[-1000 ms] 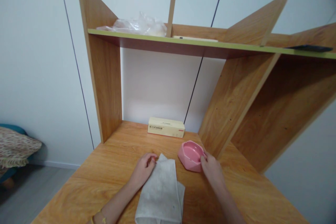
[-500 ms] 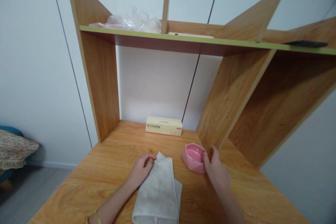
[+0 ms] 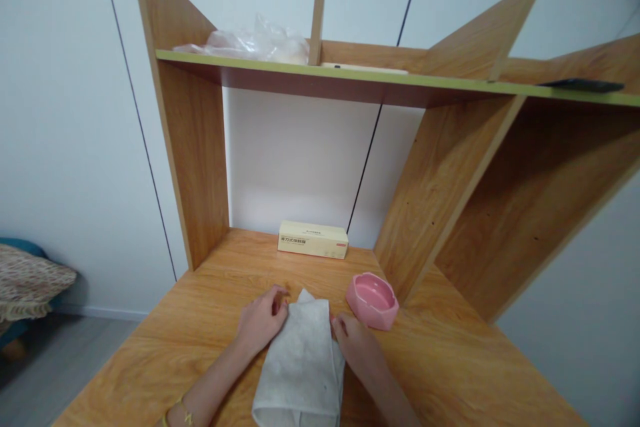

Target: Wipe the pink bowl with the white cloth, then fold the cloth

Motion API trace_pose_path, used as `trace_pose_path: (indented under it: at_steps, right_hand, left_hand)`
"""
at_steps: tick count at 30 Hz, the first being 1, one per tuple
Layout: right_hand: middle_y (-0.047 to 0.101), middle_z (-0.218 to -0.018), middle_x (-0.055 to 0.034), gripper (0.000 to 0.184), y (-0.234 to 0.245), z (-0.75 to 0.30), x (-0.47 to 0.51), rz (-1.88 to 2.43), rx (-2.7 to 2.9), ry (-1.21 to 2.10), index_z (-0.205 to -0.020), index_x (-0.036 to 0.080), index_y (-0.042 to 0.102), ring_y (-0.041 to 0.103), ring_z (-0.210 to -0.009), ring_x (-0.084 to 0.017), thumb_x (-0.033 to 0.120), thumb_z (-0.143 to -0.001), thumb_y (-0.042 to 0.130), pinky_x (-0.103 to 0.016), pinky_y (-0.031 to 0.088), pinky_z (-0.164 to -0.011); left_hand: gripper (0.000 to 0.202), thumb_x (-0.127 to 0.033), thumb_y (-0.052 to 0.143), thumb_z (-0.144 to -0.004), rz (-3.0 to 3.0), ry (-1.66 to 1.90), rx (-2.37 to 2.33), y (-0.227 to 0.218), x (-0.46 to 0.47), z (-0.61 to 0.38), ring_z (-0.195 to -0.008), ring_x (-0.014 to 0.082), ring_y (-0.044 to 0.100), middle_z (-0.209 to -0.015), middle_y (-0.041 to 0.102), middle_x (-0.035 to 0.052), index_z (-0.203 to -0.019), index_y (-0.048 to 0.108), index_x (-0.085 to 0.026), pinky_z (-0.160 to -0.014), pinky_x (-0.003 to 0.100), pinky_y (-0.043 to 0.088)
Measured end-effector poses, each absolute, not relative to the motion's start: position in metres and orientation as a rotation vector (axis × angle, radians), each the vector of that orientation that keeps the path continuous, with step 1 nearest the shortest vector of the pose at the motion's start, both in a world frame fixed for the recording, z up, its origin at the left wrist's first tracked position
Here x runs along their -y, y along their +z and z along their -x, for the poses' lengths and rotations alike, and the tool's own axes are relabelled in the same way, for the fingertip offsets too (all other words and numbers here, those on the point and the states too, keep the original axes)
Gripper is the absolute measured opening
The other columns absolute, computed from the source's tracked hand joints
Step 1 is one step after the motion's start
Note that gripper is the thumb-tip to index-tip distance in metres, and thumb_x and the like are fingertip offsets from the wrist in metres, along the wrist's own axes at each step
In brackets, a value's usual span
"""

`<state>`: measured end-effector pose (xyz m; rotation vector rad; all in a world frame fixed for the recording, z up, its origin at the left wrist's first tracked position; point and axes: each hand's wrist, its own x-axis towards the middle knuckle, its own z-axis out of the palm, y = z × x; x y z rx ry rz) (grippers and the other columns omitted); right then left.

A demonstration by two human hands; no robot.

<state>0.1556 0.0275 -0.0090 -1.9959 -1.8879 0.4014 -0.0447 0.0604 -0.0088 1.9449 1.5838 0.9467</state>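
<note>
A grey-white folded cloth (image 3: 300,360) lies on the desk between my two hands. Along its upper left edge rests my left hand (image 3: 263,320), its fingers loosely curled with a gap between thumb and forefinger, and nothing visible in them. My right hand (image 3: 357,343) is at the cloth's right edge, fingers drawn together against it; the exact grip is partly hidden. Just beyond that hand stands a pink faceted ashtray-like bowl (image 3: 373,315), upright and untouched.
A cream printed box (image 3: 313,241) sits at the back of the wooden desk (image 3: 190,327). Upright panels (image 3: 440,193) carry a green-edged shelf (image 3: 320,73) holding a clear plastic bag (image 3: 260,43) and a dark flat item (image 3: 583,85). A patterned cloth (image 3: 33,280) is at far left.
My right hand has let go of the pink bowl and moved left to the cloth's right edge. My left hand has shifted slightly left and up. The bowl stays in place.
</note>
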Motion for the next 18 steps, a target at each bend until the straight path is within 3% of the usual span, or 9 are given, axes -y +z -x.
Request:
trace_pose_path:
  at_steps: [8, 12, 18]
  right_hand:
    - [0.064, -0.072, -0.0044, 0.031, -0.019, -0.146, -0.028, 1.828, 1.887, 0.494, -0.068, 0.019, 0.057, 0.057, -0.070, -0.015, 0.022, -0.084, 0.030, -0.023, 0.035, -0.062]
    - [0.065, -0.074, -0.0035, 0.028, -0.024, -0.143, -0.028, 1.735, 1.836, 0.582, -0.070, 0.019, 0.057, 0.058, -0.070, -0.014, 0.022, -0.082, 0.031, -0.021, 0.037, -0.062]
    - [0.063, -0.071, -0.0036, 0.026, -0.026, -0.152, -0.032, 1.760, 1.802, 0.562, -0.073, 0.019, 0.056, 0.057, -0.068, -0.016, 0.024, -0.082, 0.032, -0.024, 0.038, -0.061]
  left_hand:
    - [0.020, -0.022, 0.048, -0.072, -2.002, 0.848, -1.552, -0.007, -0.057, 0.040, -0.068, 0.0181, 0.057, -0.074, 0.064, 0.0020, -0.088, 0.060, -0.021, -0.061, 0.026, 0.035]
    - [0.013, -0.019, 0.048, -0.071, -2.026, 0.815, -1.536, -0.008, -0.059, 0.041, -0.063, 0.0159, 0.055, -0.067, 0.061, -0.0003, -0.077, 0.059, -0.020, -0.057, 0.023, 0.032]
    - [0.009, -0.020, 0.047, -0.072, -2.012, 0.841, -1.588, -0.011, -0.062, 0.042, -0.062, 0.0160, 0.054, -0.064, 0.058, -0.0018, -0.076, 0.055, -0.020, -0.056, 0.023, 0.033]
